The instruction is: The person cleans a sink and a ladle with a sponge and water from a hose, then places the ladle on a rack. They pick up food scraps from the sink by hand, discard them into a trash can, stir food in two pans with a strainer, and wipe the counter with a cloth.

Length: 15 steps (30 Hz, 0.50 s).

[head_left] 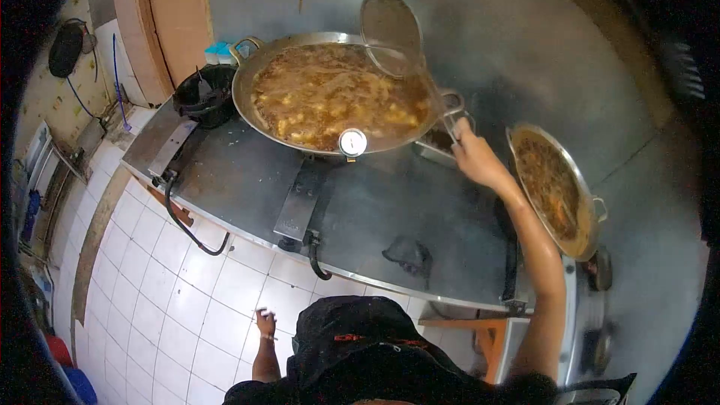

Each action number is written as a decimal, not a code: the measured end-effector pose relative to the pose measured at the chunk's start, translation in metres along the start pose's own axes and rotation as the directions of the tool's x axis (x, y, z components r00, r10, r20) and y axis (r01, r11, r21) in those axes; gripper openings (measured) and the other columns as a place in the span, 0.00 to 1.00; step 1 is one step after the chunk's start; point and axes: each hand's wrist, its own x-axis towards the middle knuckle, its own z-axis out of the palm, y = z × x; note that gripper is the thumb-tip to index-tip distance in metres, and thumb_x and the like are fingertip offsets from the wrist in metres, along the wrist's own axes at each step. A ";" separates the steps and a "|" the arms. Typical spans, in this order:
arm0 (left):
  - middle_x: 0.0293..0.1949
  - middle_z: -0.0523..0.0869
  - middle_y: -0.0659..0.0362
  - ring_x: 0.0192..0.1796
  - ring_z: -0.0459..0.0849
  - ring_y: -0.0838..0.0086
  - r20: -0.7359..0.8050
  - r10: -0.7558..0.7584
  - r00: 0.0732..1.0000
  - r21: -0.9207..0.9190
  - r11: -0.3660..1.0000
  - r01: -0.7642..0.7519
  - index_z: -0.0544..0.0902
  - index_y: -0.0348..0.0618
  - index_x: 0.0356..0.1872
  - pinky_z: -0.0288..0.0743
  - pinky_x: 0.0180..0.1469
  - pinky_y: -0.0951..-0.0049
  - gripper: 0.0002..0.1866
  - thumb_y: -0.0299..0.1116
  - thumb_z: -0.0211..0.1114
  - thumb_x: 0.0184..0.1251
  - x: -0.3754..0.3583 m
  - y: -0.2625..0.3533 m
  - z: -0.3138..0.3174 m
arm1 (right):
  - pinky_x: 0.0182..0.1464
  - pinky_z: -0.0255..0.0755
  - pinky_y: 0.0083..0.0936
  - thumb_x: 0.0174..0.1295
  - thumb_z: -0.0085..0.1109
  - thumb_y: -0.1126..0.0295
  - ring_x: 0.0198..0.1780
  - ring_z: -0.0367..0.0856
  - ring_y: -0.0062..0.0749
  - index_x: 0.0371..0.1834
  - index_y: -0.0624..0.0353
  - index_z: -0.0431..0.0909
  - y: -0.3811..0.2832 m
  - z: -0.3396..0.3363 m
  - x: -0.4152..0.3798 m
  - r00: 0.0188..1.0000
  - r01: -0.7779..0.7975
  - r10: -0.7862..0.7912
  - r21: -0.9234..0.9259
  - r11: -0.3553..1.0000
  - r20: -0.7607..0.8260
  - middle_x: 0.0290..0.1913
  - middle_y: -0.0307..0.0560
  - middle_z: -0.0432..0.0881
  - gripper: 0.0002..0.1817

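Note:
My right hand (pixel 472 151) is closed round the handle of a round mesh skimmer (pixel 391 26), at the right rim of a large wok (pixel 241 101). The skimmer head is tilted up over the wok's back right side, and its lower part is blurred. Bubbling brown oil with many pale yellow pieces (pixel 337 97) fills the wok. A round dial thermometer (pixel 352 142) sits at the wok's front rim. My left hand (pixel 265 322) hangs low over the tiled floor, fingers apart, with nothing visible in it.
A second wok (pixel 517 139) with dark oil and orange bits stands at the right. On the left of the metal counter (pixel 360 214) is a black bowl (pixel 201 109) with utensils. A metal tray (pixel 435 151) lies partly behind the large wok. Black hoses (pixel 184 229) hang at the counter's front.

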 end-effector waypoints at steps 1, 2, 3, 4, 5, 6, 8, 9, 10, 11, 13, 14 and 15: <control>0.21 0.76 0.52 0.20 0.76 0.72 0.021 0.018 1.000 0.069 0.997 -0.019 0.64 0.41 0.38 0.71 0.21 0.77 0.13 0.25 0.53 0.49 -0.004 -0.034 -0.018 | 0.34 0.61 0.42 0.53 0.41 0.76 0.36 0.69 0.62 0.37 0.62 0.52 0.013 -0.003 0.006 0.996 0.080 -0.082 -0.052 0.995 -0.040 0.29 0.69 0.69 0.11; 0.20 0.76 0.53 0.18 0.75 0.72 0.045 0.036 0.998 0.135 0.990 -0.042 0.64 0.41 0.37 0.70 0.20 0.76 0.13 0.25 0.54 0.48 -0.006 -0.060 -0.028 | 0.34 0.61 0.42 0.53 0.41 0.76 0.36 0.69 0.62 0.37 0.62 0.52 0.026 -0.004 0.014 0.995 0.082 -0.086 -0.064 0.995 -0.047 0.29 0.69 0.69 0.11; 0.19 0.76 0.53 0.17 0.75 0.72 0.043 -0.096 0.994 0.208 0.974 0.085 0.64 0.41 0.36 0.70 0.19 0.75 0.13 0.25 0.54 0.48 -0.018 -0.064 -0.034 | 0.34 0.61 0.46 0.52 0.41 0.76 0.33 0.70 0.63 0.38 0.62 0.53 0.039 -0.004 0.021 0.995 0.063 -0.073 -0.130 0.990 -0.071 0.26 0.71 0.70 0.12; 0.19 0.76 0.54 0.16 0.74 0.72 0.033 -0.229 0.973 0.280 0.937 0.211 0.64 0.42 0.35 0.70 0.17 0.74 0.13 0.25 0.55 0.47 -0.032 -0.063 -0.041 | 0.34 0.61 0.49 0.51 0.40 0.76 0.30 0.70 0.63 0.39 0.62 0.53 0.049 -0.003 0.028 0.994 0.042 -0.061 -0.194 0.980 -0.093 0.24 0.72 0.71 0.13; 0.19 0.76 0.54 0.16 0.74 0.72 0.041 -0.228 0.973 0.267 0.941 0.209 0.64 0.42 0.35 0.70 0.17 0.74 0.13 0.25 0.55 0.47 -0.036 -0.063 -0.039 | 0.33 0.60 0.41 0.54 0.39 0.76 0.32 0.68 0.64 0.35 0.61 0.52 0.054 0.000 0.035 0.996 -0.042 0.024 -0.226 0.973 -0.081 0.23 0.64 0.67 0.09; 0.19 0.76 0.53 0.16 0.75 0.72 0.057 -0.241 0.969 0.259 0.941 0.219 0.64 0.41 0.35 0.70 0.17 0.74 0.13 0.25 0.55 0.47 -0.038 -0.063 -0.037 | 0.33 0.60 0.41 0.54 0.39 0.76 0.32 0.68 0.64 0.35 0.61 0.52 0.063 0.005 0.043 0.996 -0.034 0.014 -0.240 0.970 -0.084 0.23 0.64 0.67 0.09; 0.19 0.77 0.53 0.17 0.76 0.72 0.080 -0.274 0.958 0.246 0.937 0.247 0.65 0.39 0.34 0.71 0.16 0.74 0.12 0.25 0.56 0.47 -0.041 -0.067 -0.040 | 0.22 0.61 0.34 0.54 0.37 0.75 0.19 0.68 0.50 0.35 0.60 0.53 0.053 0.007 0.047 0.997 0.076 -0.072 -0.091 0.993 0.038 0.17 0.54 0.64 0.07; 0.19 0.77 0.52 0.17 0.76 0.71 0.090 -0.294 0.952 0.243 0.933 0.265 0.65 0.38 0.33 0.72 0.16 0.74 0.12 0.25 0.56 0.46 -0.043 -0.070 -0.042 | 0.12 0.56 0.23 0.54 0.38 0.75 0.11 0.60 0.29 0.35 0.58 0.52 0.034 0.000 0.044 0.934 -0.235 0.173 0.172 0.957 0.312 0.14 0.43 0.60 0.08; 0.20 0.77 0.52 0.17 0.76 0.71 0.098 -0.314 0.944 0.241 0.928 0.283 0.65 0.37 0.33 0.72 0.16 0.74 0.12 0.25 0.56 0.46 -0.045 -0.074 -0.045 | 0.12 0.56 0.23 0.54 0.38 0.75 0.11 0.60 0.29 0.35 0.58 0.52 0.023 0.004 0.043 0.932 -0.229 0.169 0.163 0.960 0.319 0.14 0.43 0.60 0.08; 0.20 0.78 0.52 0.17 0.76 0.71 0.089 -0.324 0.942 0.208 0.931 0.300 0.65 0.37 0.33 0.71 0.15 0.74 0.12 0.25 0.55 0.46 -0.041 -0.080 -0.043 | 0.10 0.52 0.19 0.54 0.39 0.76 0.10 0.58 0.22 0.35 0.56 0.51 0.017 0.009 0.042 0.898 -0.290 0.156 0.288 0.913 0.413 0.14 0.40 0.59 0.09; 0.20 0.78 0.52 0.17 0.76 0.70 0.277 -0.543 0.792 -0.016 0.822 0.569 0.66 0.38 0.35 0.69 0.14 0.73 0.13 0.27 0.55 0.47 -0.014 -0.091 -0.048 | 0.08 0.49 0.15 0.54 0.40 0.76 0.09 0.56 0.16 0.35 0.55 0.51 0.008 0.017 0.041 0.856 -0.355 0.124 0.397 0.846 0.502 0.14 0.36 0.58 0.10; 0.21 0.78 0.53 0.17 0.77 0.70 0.236 -0.565 0.791 0.003 0.814 0.581 0.66 0.39 0.36 0.68 0.14 0.72 0.13 0.28 0.54 0.47 -0.014 -0.082 -0.041 | 0.08 0.48 0.15 0.54 0.41 0.76 0.09 0.55 0.16 0.36 0.55 0.50 0.006 0.019 0.040 0.840 -0.358 0.084 0.432 0.828 0.536 0.14 0.36 0.58 0.11; 0.21 0.78 0.53 0.17 0.77 0.70 0.162 -0.519 0.839 0.153 0.853 0.498 0.66 0.40 0.36 0.68 0.14 0.72 0.13 0.28 0.54 0.48 -0.017 -0.067 -0.028 | 0.08 0.48 0.14 0.54 0.41 0.77 0.09 0.55 0.17 0.37 0.56 0.50 0.004 0.021 0.039 0.822 -0.364 0.043 0.467 0.806 0.567 0.14 0.35 0.58 0.12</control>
